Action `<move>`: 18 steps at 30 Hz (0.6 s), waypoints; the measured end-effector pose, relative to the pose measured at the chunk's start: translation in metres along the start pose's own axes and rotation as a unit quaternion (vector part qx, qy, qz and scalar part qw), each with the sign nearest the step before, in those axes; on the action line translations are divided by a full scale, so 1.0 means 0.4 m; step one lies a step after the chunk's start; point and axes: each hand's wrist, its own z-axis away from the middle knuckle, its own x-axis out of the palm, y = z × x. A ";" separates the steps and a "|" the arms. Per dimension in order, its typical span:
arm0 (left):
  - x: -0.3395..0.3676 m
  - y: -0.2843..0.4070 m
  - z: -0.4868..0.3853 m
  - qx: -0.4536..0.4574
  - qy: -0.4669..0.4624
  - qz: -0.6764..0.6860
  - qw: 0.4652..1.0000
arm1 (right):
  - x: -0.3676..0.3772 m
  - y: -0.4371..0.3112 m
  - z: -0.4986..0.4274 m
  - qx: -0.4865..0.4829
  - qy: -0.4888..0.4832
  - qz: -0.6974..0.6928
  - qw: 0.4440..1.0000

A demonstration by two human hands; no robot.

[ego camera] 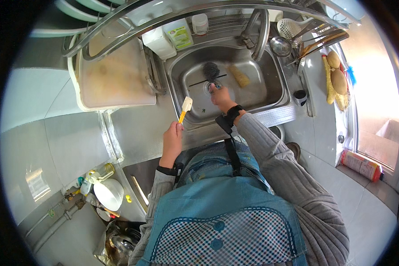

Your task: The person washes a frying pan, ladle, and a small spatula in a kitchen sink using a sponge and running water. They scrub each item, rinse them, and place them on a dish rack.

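My left hand (173, 139) grips the yellow handle of a small spatula (186, 105), its pale head pointing up over the sink's near left rim. Over the drain of the stainless steel sink (266, 89), my right hand (222, 98) has its fingers curled. A small dark and blue bit shows at those fingers, but whether it is held is unclear. Just beyond them lies a dark scouring ball (211, 70). A thin dark stick (199, 83) crosses the sink floor, and a tan loofah-like scrubber (239, 76) rests to the right.
A steel faucet (263, 36) arches over the back rim. Left of the sink stand a cutting board (116, 73) and a white jug (159, 43). Ladles and a skimmer (288, 30) crowd the back right; root vegetables (338, 81) lie by the window. A rack rail (186, 15) spans overhead.
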 end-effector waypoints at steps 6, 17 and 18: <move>-0.006 -0.005 -0.002 0.010 0.005 0.021 1.000 | 0.055 0.029 -0.018 -0.010 0.043 0.050 0.998; 0.000 -0.019 -0.021 0.013 0.019 0.048 0.999 | 0.024 -0.035 0.039 0.061 -0.109 -0.146 0.981; 0.004 -0.017 -0.022 0.020 0.022 0.056 0.998 | 0.025 -0.040 0.048 0.065 -0.095 -0.158 0.981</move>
